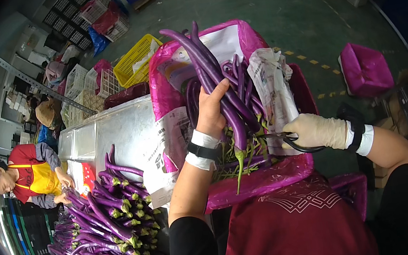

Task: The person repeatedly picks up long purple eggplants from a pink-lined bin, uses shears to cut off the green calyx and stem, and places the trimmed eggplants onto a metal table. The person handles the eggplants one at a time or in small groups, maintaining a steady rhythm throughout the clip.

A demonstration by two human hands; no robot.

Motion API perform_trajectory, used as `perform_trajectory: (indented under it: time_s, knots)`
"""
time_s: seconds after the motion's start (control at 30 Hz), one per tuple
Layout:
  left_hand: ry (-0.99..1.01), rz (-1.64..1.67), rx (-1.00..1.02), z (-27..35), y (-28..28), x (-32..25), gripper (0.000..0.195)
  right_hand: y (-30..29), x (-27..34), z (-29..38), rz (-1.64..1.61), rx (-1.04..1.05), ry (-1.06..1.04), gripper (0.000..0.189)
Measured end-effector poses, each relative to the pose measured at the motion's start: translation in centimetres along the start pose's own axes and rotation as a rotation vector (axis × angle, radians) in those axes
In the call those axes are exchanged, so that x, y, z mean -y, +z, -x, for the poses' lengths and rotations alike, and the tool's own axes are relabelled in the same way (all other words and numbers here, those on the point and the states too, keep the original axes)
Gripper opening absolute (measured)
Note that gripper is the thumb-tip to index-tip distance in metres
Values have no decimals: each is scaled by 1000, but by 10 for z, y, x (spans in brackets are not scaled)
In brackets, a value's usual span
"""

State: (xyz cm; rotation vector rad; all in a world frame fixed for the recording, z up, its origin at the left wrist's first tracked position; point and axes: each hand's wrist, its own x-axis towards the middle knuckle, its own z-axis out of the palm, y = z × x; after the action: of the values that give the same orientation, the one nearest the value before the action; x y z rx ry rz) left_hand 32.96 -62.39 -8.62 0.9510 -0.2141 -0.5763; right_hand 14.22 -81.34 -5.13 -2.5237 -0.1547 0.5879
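Note:
My bare left hand (214,108) is closed around a few long purple eggplants (217,82) above a crate lined with pink plastic film (164,70). One held eggplant points its green stem (240,167) towards me. My gloved right hand (313,131) grips black-handled scissors (288,137), whose blades reach left to near the lower ends of the held eggplants. Whether the blades touch anything cannot be told. More eggplants (237,69) and many cut green stems (257,153) lie in the crate, with printed paper (271,89) over its sides.
A large heap of eggplants (105,237) lies at the left beside a metal table (121,128). A person in a yellow apron (39,174) handles eggplants there. A yellow basket (134,60) stands beyond, and a pink-lined crate (367,69) on the floor at right.

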Motion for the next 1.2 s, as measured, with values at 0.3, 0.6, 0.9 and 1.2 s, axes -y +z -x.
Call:
perform_trajectory:
  time_s: [0.3,0.6,0.9,1.2]
  knots:
    - [39,123,99,8,-9,-51,30,-7,-12,-15,-316,402,130,59]
    - [71,22,102,12,5,-35,30,8,1,-38,-42,135,-58,41]
    - [296,-286,-197,-6,0,-17,36,-10,2,-9,-270,403,-36,51]
    - [410,-459,-229,-5,25,7,45,5,4,-30,-150,308,-121,38]
